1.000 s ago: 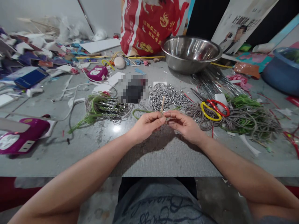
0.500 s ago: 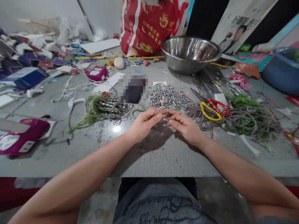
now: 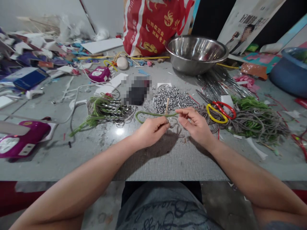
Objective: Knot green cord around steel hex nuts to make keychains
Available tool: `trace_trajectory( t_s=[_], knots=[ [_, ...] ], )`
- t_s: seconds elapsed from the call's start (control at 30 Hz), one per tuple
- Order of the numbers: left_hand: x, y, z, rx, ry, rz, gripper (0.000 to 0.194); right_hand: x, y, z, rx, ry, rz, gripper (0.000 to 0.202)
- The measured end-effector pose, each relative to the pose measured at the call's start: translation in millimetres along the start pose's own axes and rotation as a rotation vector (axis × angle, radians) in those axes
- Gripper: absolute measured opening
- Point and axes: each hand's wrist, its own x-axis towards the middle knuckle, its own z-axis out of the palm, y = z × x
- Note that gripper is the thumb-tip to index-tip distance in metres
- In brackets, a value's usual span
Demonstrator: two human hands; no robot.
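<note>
Above a grey table, a thin stick upright in the left fingertips

From the head view, the left hand is closed in a pinch, thumb against forefinger, with the lower end of a thin stick between them. The stick rises from the fingertips, leaning slightly right, in front of a spread of small silvery beads.

Just beside it, the right hand is partly open, thumb and fingers spread apart. Its fingertips come up to the end of a green cord, which curves behind the left hand; whether they grip it, I cannot tell. A grey cord loops in the space between the two hands, close to the left fingertips.

Red-and-yellow scissors lie near the right hand, on tangled grey and green cords. Left of the left hand is a beaded cord bundle. Behind the beads stands a steel bowl on the grey table.
</note>
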Motion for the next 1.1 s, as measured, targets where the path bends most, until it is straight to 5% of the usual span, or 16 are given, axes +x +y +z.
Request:
trace_trajectory(
  t_s=[0.13,0.27,0.53,0.67,1.1],
  knots=[
    [-2,-3,5.4,0.084,-0.102,0.029,0.025,-1,-8,-3,-0.104,-0.142,-0.067,0.014],
    [-2,-4,5.8,0.078,-0.127,0.028,0.024,0,-10,-7,-0.113,-0.249,0.02,0.009],
    [3,-4,1.0,-0.096,0.005,-0.11,0.022,7,-5,-7,0.38,-0.084,0.323,0.015],
    [3,-2,4.4,-0.215,-0.001,-0.182,0.024,3,-4,3,0.613,-0.188,0.466,0.021],
    [0,1,7.7,-0.384,-0.038,-0.158,0.015,-1,-6,14,0.651,-0.066,0.522,0.029]
  ],
)
